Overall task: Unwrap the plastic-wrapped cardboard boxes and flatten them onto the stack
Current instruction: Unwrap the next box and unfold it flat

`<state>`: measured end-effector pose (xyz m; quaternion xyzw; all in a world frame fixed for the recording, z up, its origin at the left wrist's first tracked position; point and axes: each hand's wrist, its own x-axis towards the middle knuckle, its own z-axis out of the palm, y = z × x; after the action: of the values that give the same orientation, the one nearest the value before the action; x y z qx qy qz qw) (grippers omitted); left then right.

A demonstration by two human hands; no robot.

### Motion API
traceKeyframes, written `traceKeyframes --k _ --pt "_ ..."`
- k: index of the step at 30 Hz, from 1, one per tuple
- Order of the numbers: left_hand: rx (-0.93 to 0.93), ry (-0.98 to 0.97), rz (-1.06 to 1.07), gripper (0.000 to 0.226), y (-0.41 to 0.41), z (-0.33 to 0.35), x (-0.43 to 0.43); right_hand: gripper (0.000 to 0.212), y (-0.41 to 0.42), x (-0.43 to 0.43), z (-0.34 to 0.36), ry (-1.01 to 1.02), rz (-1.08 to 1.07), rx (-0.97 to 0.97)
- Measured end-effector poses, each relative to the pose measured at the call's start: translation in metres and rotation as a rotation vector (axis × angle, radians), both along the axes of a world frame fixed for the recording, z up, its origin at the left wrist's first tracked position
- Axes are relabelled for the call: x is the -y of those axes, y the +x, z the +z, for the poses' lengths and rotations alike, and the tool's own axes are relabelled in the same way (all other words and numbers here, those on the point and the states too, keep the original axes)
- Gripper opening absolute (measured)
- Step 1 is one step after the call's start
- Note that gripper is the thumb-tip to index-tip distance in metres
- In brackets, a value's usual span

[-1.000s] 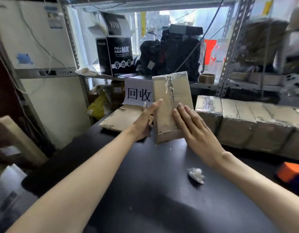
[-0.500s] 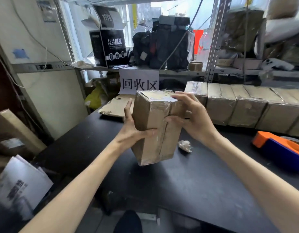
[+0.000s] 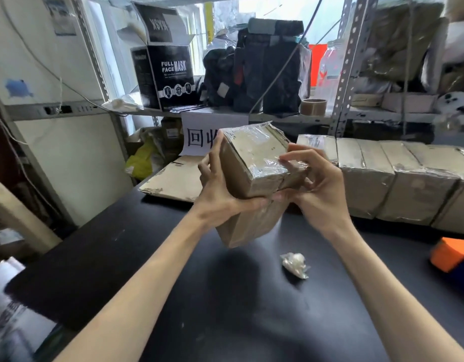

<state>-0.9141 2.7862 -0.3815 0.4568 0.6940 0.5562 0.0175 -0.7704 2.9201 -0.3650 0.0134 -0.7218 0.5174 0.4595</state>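
A plastic-wrapped cardboard box (image 3: 247,176) is held tilted above the black table (image 3: 225,296). My left hand (image 3: 217,189) grips its left side, thumb across the front lower face. My right hand (image 3: 317,186) is at the box's right end, with fingertips pinching the shiny film at the top edge. Behind the left hand lies a stack of flattened cardboard (image 3: 173,182). A row of several more wrapped boxes (image 3: 398,176) lines the back right of the table.
A crumpled ball of plastic film (image 3: 294,265) lies on the table below the box. An orange and blue object (image 3: 452,257) sits at the right edge. A white sign (image 3: 197,137) and metal shelving (image 3: 348,61) with a tape roll (image 3: 313,107) stand behind.
The box has been lifted from the table and tipped toward me. My right hand moved from its flat face to its upper right edge, fingertips now pinching the film.
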Motion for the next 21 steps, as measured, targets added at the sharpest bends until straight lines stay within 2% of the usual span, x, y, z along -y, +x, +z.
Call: traceKeyframes --k 5,9,15,21 --pt "0.003 0.053 -0.014 0.16 -0.011 -0.008 -0.026 0.055 -0.008 -0.022 0.01 0.1 -0.005 0.054" --pt "0.048 0.074 -0.101 0.143 -0.025 -0.015 -0.044 0.035 -0.004 -0.031 0.007 0.057 0.017 0.054" --pt "0.044 0.091 -0.185 0.13 -0.035 0.003 -0.074 0.033 -0.013 -0.053 0.01 0.046 -0.072 0.003" --pt "-0.022 0.087 -0.185 0.151 -0.052 -0.004 -0.091 0.034 -0.013 -0.062 0.006 0.042 -0.124 0.017"
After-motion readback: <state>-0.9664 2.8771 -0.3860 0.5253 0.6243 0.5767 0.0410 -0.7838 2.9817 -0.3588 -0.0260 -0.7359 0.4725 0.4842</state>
